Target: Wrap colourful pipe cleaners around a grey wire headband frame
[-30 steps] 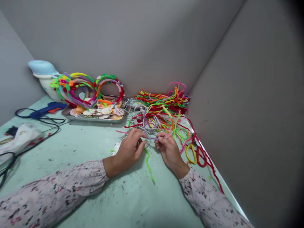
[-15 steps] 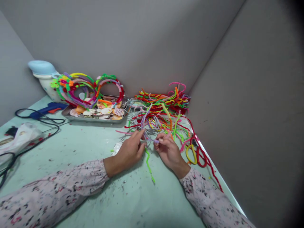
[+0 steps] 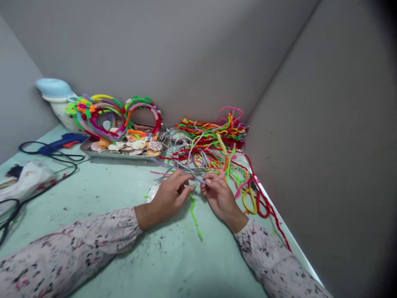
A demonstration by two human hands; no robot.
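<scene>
Grey board walls (image 3: 155, 54) meet a speckled pale green tabletop (image 3: 102, 190). Beside a metal tray of seashells (image 3: 122, 154) lies a tangle of fuzzy pipe cleaners (image 3: 211, 138). Above the tabletop, the left hand (image 3: 167, 200) and right hand (image 3: 221, 198) pinch a thin lilac pipe cleaner (image 3: 169, 165) between their fingertips.

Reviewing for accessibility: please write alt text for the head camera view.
The left hand and right hand hold a lilac pipe cleaner in front of a tangle of grey wire headbands and colourful pipe cleaners on a pale green table. Behind, pipe-cleaner headbands lean above a metal tray of seashells, near a blue glue gun.
</scene>
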